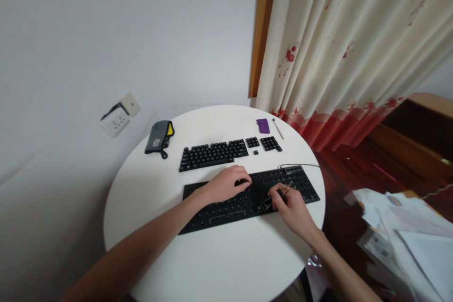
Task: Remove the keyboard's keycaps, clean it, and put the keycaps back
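A black keyboard base (pixel 226 207) with its keycaps off lies on the white round table, its bare switches showing. My left hand (pixel 226 183) rests over its upper middle, fingers curled and thumb close to the fingertips; whatever may be between them is hidden. Over the base's right part, my right hand (pixel 290 207) is closed in a pinch. A thin, shiny piece shows by its fingers, too small to name. Behind the base, removed black keycaps (pixel 212 155) are laid out in keyboard order, with a number-pad group (pixel 271 144) at the right.
A grey pouch (pixel 157 136) with a yellow patch lies at the table's (pixel 219 264) back left. A purple cloth piece (pixel 263 126) and a slim brush-like stick (pixel 278 129) lie at the back right. A cable (pixel 300 165) runs off the right edge. Papers (pixel 406 226) are piled beyond.
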A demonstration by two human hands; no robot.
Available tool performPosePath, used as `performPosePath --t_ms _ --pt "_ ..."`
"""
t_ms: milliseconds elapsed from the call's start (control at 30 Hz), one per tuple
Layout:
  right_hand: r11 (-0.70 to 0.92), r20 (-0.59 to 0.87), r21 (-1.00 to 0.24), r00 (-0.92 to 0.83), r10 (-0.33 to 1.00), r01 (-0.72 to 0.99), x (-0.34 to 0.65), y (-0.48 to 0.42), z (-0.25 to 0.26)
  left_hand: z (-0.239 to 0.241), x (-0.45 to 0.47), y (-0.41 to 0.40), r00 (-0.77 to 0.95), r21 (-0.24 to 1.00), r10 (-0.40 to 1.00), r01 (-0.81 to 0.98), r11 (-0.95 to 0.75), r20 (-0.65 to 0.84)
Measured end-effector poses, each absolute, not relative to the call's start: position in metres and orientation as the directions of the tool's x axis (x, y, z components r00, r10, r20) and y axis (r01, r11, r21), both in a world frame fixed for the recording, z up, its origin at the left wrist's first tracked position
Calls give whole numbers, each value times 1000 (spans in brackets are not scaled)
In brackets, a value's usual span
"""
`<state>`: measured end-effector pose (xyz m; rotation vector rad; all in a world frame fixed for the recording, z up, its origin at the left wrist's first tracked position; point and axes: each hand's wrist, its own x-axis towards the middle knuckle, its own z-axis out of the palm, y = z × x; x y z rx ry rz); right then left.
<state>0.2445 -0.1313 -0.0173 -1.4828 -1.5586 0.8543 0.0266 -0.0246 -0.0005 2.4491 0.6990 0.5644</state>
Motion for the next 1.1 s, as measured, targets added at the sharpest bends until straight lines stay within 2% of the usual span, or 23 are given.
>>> performPosePath --t_ms 233,433,500,667,800,900,967,1100 --pt "147 168 -772 -25 985 618 223 -140 -20 -26 35 -22 681 750 679 290 -594 275" --pt "226 221 -604 -113 969 764 210 -145 -21 -27 35 -22 671 765 684 270 -585 287" --pt "219 218 -589 -108 970 778 213 -144 -22 -25 34 -23 676 760 680 275 -589 283" --pt "104 110 -768 -31 993 632 225 -143 -30 -26 33 -23 697 740 662 285 -609 275" --pt "-67 -46 -930 66 997 361 232 -143 -40 -28 32 -23 731 721 622 266 -639 281" --pt "-117 -105 -976 71 992 186 236 -138 -38 -26 32 -24 742 722 609 255 -643 280" --pt "-81 -69 -984 75 995 161 238 -132 -29 -23 33 -25 716 743 639 259 -618 281" --pt "64 102 -968 148 984 245 232 -103 -5 -18 34 -25 607 798 735 261 -543 302"
